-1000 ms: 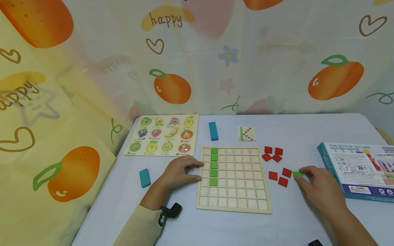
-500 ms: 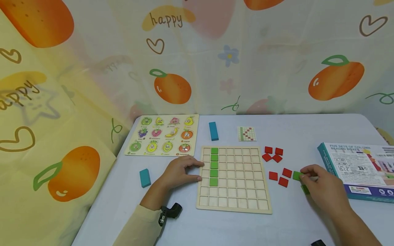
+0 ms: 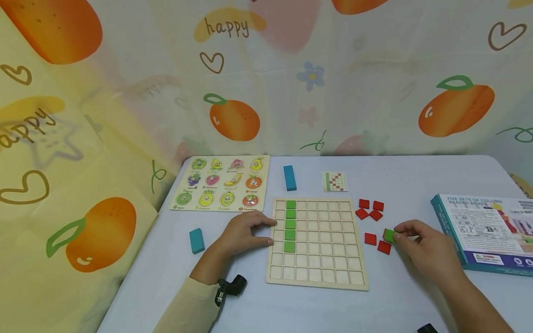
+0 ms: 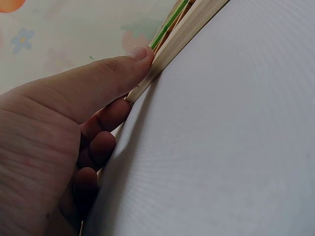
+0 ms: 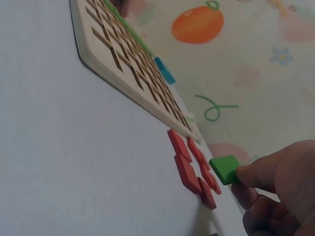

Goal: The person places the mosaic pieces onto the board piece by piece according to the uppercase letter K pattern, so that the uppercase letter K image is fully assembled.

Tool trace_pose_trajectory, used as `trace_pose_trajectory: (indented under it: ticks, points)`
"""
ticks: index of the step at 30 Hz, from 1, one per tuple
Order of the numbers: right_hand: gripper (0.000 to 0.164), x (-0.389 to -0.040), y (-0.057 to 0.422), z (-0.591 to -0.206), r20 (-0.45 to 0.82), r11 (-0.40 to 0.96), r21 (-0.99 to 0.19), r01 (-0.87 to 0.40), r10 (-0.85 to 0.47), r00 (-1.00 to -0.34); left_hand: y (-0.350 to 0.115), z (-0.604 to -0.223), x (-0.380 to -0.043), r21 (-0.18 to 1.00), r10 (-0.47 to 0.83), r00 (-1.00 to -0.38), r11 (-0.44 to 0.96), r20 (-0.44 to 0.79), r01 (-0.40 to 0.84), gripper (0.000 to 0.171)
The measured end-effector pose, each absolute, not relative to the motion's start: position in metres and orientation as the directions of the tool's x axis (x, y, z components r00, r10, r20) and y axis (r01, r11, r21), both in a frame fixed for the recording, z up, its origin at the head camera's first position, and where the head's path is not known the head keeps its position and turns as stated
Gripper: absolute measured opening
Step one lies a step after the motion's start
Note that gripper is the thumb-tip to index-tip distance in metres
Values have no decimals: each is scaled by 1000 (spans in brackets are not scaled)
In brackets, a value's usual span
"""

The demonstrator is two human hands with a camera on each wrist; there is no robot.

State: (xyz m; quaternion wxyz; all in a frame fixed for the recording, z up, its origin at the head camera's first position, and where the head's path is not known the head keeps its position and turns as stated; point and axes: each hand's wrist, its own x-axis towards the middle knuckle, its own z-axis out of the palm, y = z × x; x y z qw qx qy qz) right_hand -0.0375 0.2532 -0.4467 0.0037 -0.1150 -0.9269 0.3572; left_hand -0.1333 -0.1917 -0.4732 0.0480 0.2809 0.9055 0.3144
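Note:
The right hand pinches a green square tile between thumb and fingertips, above the loose red tiles. In the head view that green tile overlaps one red tile, covering most of it. At the left edge of the wooden grid board, the left hand rests with thumb and index fingertips spread apart. Its thumb touches the board's rim in the left wrist view, the other fingers bent beside the edge. Several green tiles lie in one column of the board.
Behind the board are a blue block and a small pattern card. A fruit puzzle board lies at the back left, with another blue block nearer. To the right lies a boxed set. A printed cloth hangs behind the table.
The right hand has moved left with a green tile, from beside the red tiles to over one. A second green piece seen below the hand half a second ago no longer shows. Left hand unchanged.

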Motion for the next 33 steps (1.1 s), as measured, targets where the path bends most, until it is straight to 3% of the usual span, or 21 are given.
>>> trace_pose_trajectory:
  ticks: [6,16,33]
  points:
    - [24,-42,239,-446,-114,688,-698,200,169,-979,-192,-473,-133,589,542,-835,648,89,483,47]
    - [17,-47,208,-442,-57,649,-755,94,78,-995,-192,-472,-132,589,545,-834,646,89,485,47]
    - [8,-53,145,-444,-95,559,-827,51,-50,-994,-193,-471,-132,594,554,-827,634,100,496,47]
